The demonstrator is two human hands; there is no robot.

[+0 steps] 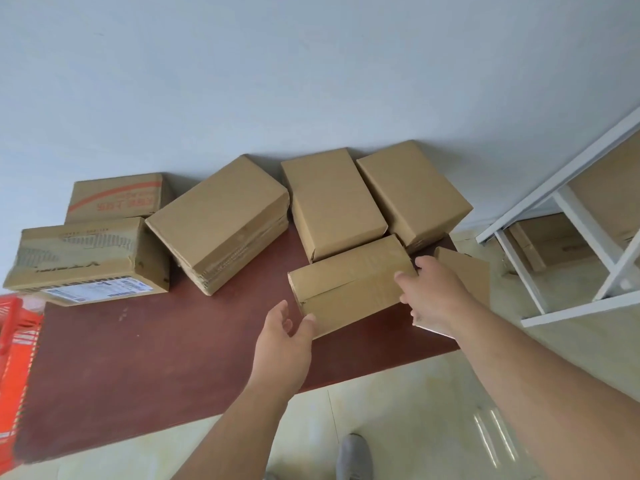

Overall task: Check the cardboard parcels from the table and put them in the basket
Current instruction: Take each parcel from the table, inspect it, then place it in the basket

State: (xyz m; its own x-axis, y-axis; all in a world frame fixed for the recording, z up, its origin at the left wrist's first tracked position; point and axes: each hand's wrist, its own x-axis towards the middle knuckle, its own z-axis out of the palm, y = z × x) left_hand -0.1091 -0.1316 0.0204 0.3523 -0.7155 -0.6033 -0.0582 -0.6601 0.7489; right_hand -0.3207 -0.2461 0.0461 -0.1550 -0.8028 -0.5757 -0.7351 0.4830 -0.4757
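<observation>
A person stands at a dark red table (145, 368) with seven cardboard parcels on it. The nearest parcel (349, 282) lies near the right end of the table, and both hands are at it.

The left hand (285, 341) is open. Its fingers are loosely spread, and the thumb tip touches the near left corner of the parcel. It does not hold anything. The right hand (433, 292) lies on the right end of the same parcel with its fingers bent over the top edge. It looks like it presses more than it grabs.

Just to the right, another small box (464, 271) is partly hidden behind the right hand. Five more parcels sit farther back, near the wall (242, 81). The orange basket (17, 341) peeks in at the far left edge, well away from the hands.

The step now seems to be picking up the near parcel to check it. To do it well, the left hand should slide in flat against the left end, so that both hands squeeze from the two ends. Then the person can lift it straight up, turn it slowly to look at each side, and carry it left to the basket without bumping the other parcels.
</observation>
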